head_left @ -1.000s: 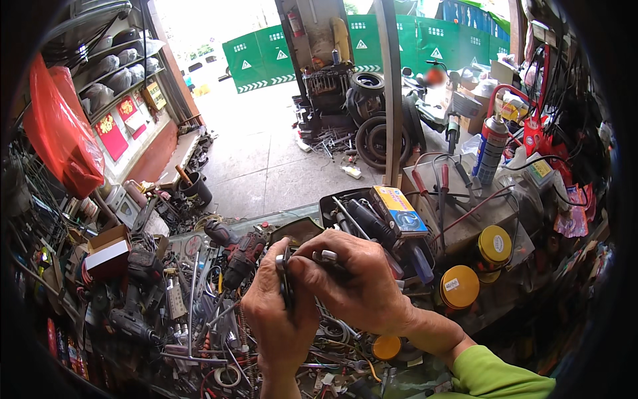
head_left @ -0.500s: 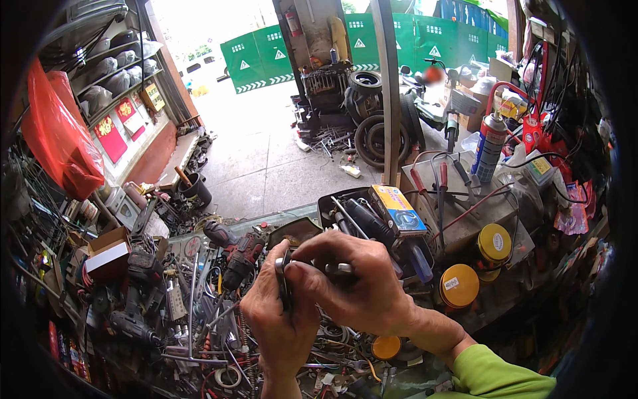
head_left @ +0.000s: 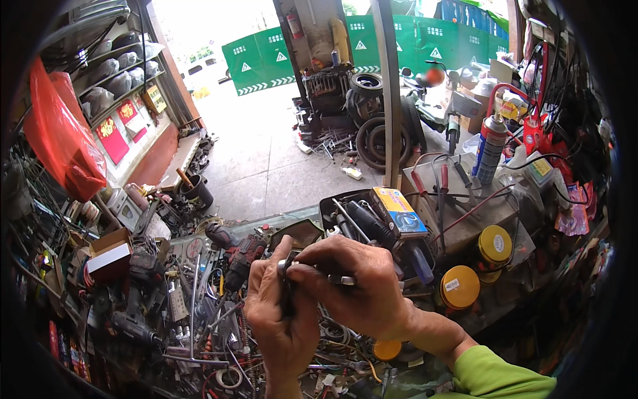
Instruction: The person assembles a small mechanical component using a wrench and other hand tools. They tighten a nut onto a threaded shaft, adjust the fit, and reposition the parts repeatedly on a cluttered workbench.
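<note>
Close together above the cluttered bench, both my hands are closed. My left hand (head_left: 282, 332) grips a small dark metal part with a shiny rounded end (head_left: 284, 267), mostly covered by the fingers. From the right side my right hand (head_left: 365, 286) meets it, thumb and forefinger pinched against the part's top. A small silver metal piece (head_left: 343, 280) pokes out under the curled fingers of the right hand; the rest of it is hidden, so its kind cannot be made out.
Cordless drills (head_left: 240, 263), loose tools and wires crowd the bench. Right of my hands are a dark tray (head_left: 325, 207) with a blue-and-yellow box (head_left: 401, 213), round yellow tins (head_left: 460, 286) and a spray can (head_left: 490, 149). A red bag (head_left: 63, 136) hangs at left; tyres (head_left: 375, 143) stand beyond a post.
Both hands have stayed together and shifted very slightly. The shiny end of the part and the silver piece sit at slightly different angles. The whole view has moved a little.
</note>
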A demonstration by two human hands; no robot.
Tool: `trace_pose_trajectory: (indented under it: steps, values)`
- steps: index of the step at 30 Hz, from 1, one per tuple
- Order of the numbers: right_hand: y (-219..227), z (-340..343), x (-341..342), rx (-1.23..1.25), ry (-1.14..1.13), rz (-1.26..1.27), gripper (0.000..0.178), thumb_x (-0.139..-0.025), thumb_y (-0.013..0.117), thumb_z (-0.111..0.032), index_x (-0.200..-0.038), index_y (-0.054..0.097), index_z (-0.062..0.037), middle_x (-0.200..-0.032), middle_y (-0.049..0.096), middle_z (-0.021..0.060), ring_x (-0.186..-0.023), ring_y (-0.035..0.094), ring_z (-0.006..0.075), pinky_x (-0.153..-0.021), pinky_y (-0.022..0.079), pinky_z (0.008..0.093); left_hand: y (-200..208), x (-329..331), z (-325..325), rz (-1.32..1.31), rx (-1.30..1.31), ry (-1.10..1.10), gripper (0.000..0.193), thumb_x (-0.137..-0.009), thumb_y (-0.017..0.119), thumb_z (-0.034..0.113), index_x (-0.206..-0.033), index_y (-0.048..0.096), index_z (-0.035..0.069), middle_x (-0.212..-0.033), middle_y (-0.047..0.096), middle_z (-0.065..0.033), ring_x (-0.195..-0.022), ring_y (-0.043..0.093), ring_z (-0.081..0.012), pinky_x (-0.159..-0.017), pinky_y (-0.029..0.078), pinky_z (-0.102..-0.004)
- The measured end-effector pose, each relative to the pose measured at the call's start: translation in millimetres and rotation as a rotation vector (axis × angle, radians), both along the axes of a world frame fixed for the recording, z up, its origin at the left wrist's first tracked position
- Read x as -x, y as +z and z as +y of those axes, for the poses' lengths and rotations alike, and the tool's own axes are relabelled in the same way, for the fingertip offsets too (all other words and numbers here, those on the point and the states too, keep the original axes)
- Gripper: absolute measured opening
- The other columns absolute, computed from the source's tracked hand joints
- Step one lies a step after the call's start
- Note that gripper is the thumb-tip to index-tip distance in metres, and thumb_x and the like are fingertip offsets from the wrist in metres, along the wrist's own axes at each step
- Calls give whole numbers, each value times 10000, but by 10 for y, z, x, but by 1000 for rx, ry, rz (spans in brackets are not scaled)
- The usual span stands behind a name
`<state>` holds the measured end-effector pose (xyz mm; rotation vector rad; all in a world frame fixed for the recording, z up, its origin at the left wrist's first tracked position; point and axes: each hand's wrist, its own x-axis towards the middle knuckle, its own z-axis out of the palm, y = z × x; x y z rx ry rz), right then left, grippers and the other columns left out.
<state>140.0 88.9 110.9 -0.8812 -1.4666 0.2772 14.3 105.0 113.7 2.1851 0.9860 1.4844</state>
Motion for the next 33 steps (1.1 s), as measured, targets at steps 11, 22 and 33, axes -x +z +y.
trace_pose_trajectory:
  steps: [11, 22, 33]
  values:
    - [49, -91, 26, -93, -9, -23, 168, -789, 754, -32, -919, 653, 3, -759, 652, 98, -617, 653, 168, -541, 499, 273, -93, -45, -21, -2, -212, 207, 343, -890, 593, 152, -1155, 629, -62, -813, 545, -97, -953, 525, -298, -890, 404, -432]
    - [100, -141, -15, -8, 89, -17, 173, -835, 705, -71, -970, 631, 8, -815, 642, 127, -657, 643, 255, -569, 503, 320, -52, -15, -69, -15, -216, 181, 295, -845, 577, 102, -1077, 638, -69, -775, 507, -99, -801, 487, -272, -779, 392, -398]
    - [37, -148, -34, 2, 117, -47, 182, -853, 659, -95, -984, 585, 8, -888, 627, 158, -765, 636, 344, -622, 516, 384, -33, -41, -72, 11, -196, 177, 292, -852, 574, 112, -1066, 637, -76, -772, 508, -103, -821, 494, -269, -770, 402, -393]
